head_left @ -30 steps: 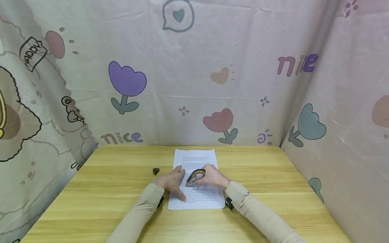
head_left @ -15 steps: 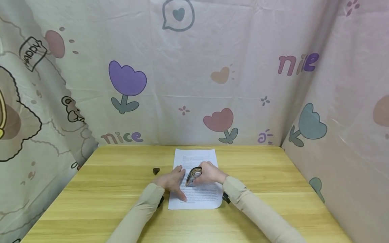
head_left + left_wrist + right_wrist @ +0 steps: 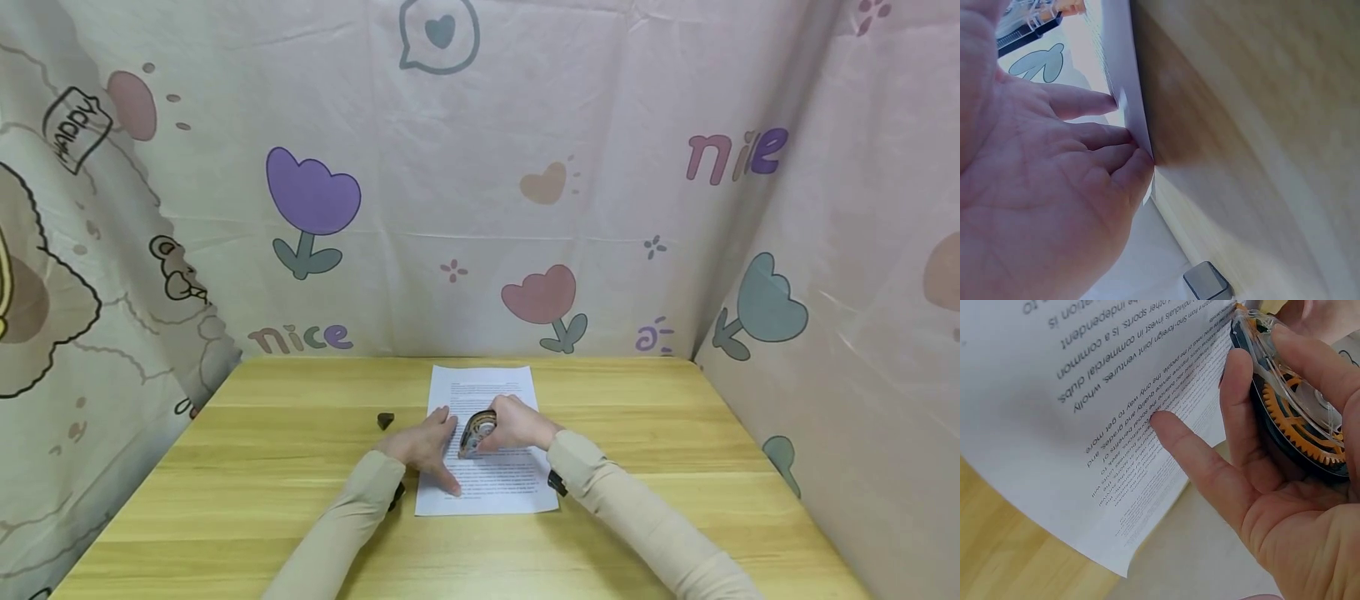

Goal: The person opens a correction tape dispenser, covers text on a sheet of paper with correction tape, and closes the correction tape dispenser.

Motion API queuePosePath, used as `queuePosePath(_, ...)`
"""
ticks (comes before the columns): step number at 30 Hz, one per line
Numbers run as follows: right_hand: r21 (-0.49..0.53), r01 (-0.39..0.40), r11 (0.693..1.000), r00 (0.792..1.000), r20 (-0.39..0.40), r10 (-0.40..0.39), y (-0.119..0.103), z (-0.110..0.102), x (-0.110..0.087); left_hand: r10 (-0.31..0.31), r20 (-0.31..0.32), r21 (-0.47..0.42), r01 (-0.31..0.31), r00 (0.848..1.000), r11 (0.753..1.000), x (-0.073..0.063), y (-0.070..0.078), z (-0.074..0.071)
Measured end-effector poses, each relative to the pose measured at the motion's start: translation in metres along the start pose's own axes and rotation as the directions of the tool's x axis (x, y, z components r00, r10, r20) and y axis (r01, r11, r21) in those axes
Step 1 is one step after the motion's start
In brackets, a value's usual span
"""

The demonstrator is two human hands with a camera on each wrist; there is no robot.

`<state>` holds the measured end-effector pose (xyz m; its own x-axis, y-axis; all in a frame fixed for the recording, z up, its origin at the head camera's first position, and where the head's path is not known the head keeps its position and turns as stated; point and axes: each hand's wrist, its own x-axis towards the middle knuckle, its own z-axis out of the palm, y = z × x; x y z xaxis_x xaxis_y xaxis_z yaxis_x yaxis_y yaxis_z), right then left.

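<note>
A printed sheet of paper [image 3: 487, 496] lies on the table, lines of text across it. My right hand [image 3: 517, 423] grips a correction tape [image 3: 477, 432], thumb and fingers around its clear housing. An orange gear wheel shows inside the correction tape [image 3: 1297, 419] in the right wrist view. Its narrow tip points down to the left, right at the text lines. One finger of the right hand is stretched out against the page. My left hand [image 3: 425, 450] rests on the sheet's left side with fingers spread, and in the left wrist view its fingertips are at the paper [image 3: 1132, 81].
A small dark cap-like piece [image 3: 386, 421] lies on the wooden table [image 3: 300, 467] left of the sheet. A patterned cloth [image 3: 450, 167] hangs behind the table and at both sides.
My right hand has shifted slightly left with the correction tape, which now stands a little steeper. The sheet's lower right corner curled and lies flatter again. My left hand stays in place.
</note>
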<state>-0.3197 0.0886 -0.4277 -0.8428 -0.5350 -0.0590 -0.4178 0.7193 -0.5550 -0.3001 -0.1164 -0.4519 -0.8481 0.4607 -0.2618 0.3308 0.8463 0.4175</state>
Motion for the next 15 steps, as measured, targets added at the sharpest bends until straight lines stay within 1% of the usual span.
queuePosePath(7,0.015,-0.009,1.000,1.000,-0.010,0.009,0.0025,-0.0005,-0.0013,0.014,0.001,0.004,-0.014,1.000,1.000,-0.0001,-0.0003,0.0000)
queuePosePath(15,0.019,-0.010,1.000,1.000,-0.001,0.010,0.0029,-0.0012,-0.0017,0.002,0.011,0.018,-0.002,1.000,1.000,0.0004,-0.0008,-0.0009)
